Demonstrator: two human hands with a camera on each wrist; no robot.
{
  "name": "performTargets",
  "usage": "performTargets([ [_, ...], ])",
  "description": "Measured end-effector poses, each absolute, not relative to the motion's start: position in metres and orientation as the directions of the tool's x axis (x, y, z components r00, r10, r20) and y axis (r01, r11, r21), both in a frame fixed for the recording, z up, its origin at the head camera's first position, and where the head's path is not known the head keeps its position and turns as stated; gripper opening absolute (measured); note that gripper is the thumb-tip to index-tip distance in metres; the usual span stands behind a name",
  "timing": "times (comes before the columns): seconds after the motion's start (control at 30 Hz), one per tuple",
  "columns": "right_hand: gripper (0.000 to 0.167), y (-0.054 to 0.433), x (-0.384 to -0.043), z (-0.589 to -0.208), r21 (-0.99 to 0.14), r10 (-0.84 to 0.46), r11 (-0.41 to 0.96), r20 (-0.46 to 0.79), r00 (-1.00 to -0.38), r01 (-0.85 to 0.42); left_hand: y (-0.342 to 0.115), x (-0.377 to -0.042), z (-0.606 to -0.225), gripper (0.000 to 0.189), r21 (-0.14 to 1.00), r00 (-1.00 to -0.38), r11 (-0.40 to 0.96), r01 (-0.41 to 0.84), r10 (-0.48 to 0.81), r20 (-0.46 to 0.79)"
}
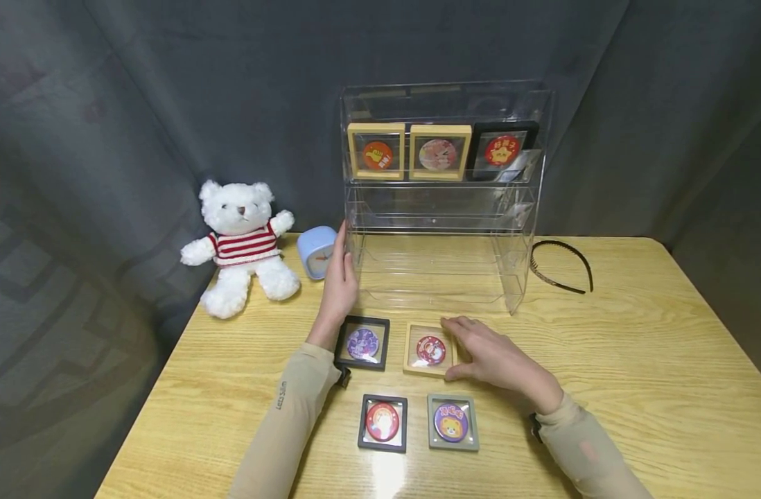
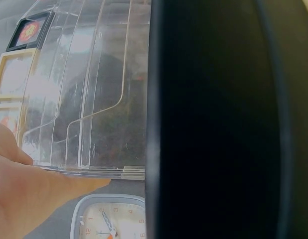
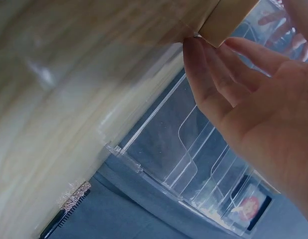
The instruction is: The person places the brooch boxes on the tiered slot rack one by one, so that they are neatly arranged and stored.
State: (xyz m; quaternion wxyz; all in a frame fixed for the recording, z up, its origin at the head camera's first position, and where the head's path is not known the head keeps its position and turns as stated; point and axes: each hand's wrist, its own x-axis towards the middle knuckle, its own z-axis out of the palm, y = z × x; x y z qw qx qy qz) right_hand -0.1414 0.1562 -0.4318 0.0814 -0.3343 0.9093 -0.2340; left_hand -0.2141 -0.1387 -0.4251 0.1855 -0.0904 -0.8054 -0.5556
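Observation:
My right hand is at the right side of a light-wood display frame with a red round badge inside. Its fingertips are at the far right corner and the thumb at the near one. The right wrist view shows bent fingers against the frame's tan edge. My left hand, fingers extended, rests against the left side of a clear tiered rack. In the left wrist view, the hand lies along the rack's clear side panel.
Black frames with a purple badge and a red badge and a grey-green frame lie nearby. Three framed badges fill the rack's top tier. A white teddy bear, blue clock and black headband flank the rack.

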Motion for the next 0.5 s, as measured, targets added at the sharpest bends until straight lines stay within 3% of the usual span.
performTargets([
  [0.23, 0.1, 0.1532, -0.1416, -0.4306, -0.497, -0.648, 0.652, 0.026, -0.761, -0.572, -0.1382, -0.2141, -0.4253, 0.057, 0.857, -0.91, 0.368, 0.362, -0.061, 0.411],
  [0.5, 0.089, 0.1514, -0.1418, -0.4309, -0.537, -0.644, 0.622, 0.064, -0.763, -0.57, -0.1385, -0.2139, -0.4256, 0.057, 0.851, -0.904, 0.37, 0.372, -0.064, 0.423],
])
